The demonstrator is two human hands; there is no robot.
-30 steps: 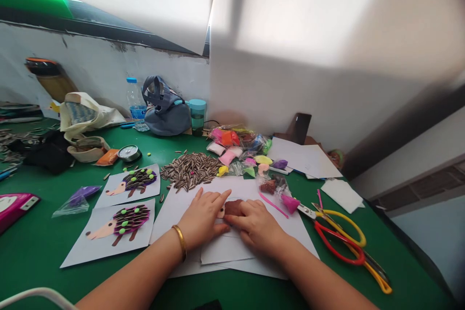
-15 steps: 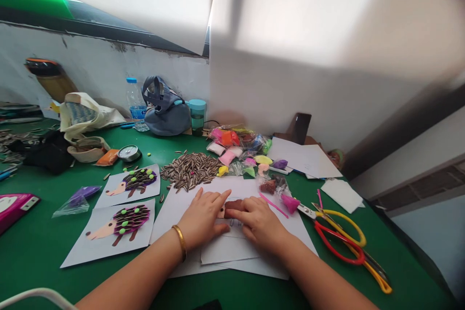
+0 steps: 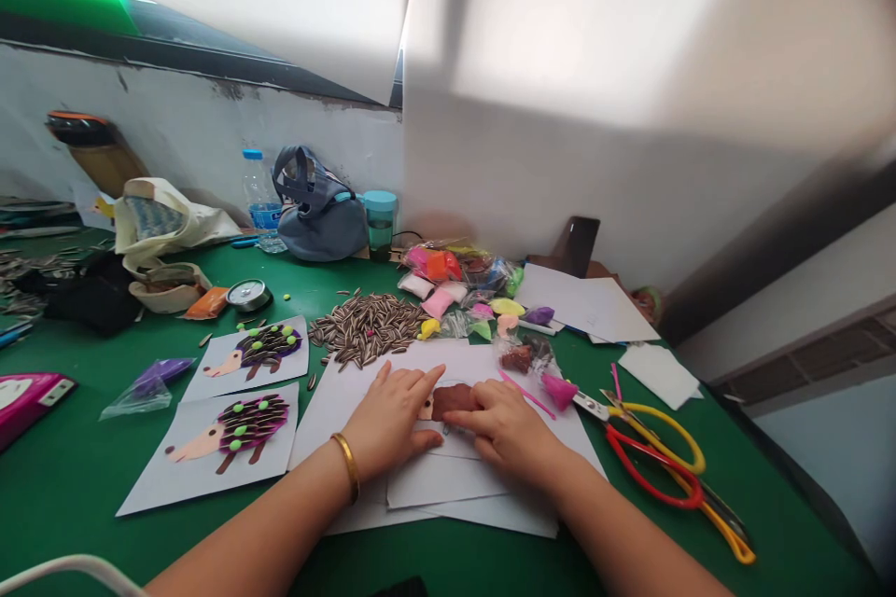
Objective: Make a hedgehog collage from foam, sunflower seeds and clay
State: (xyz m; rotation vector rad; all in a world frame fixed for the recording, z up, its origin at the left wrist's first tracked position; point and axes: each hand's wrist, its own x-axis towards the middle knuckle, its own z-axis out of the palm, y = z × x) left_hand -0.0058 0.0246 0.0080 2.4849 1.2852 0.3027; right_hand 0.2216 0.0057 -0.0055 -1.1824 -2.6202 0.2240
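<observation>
A patch of brown clay [image 3: 454,401] lies on a white sheet [image 3: 448,478] in front of me, with a light face piece and a dark eye at its left end. My left hand [image 3: 396,415] rests on the sheet left of the clay, fingers spread, holding nothing. My right hand [image 3: 505,429] is at the clay's right side, its index finger stretched onto the lower edge and its other fingers partly bent. Two finished hedgehog pictures [image 3: 256,424] with seed spines and green dots lie to the left. A heap of striped seeds [image 3: 368,326] sits behind the sheet.
Scissors [image 3: 658,448] with yellow and red handles lie at the right. Bags of coloured clay [image 3: 441,266] are behind. Farther back stand a blue bag [image 3: 322,224], a teal-lidded cup [image 3: 380,224] and a phone [image 3: 580,247]. A magenta box [image 3: 28,406] is at the left edge.
My right hand has shifted slightly right and down, its index finger now on the clay's lower edge. More of the brown clay shows. My left hand has stayed in place.
</observation>
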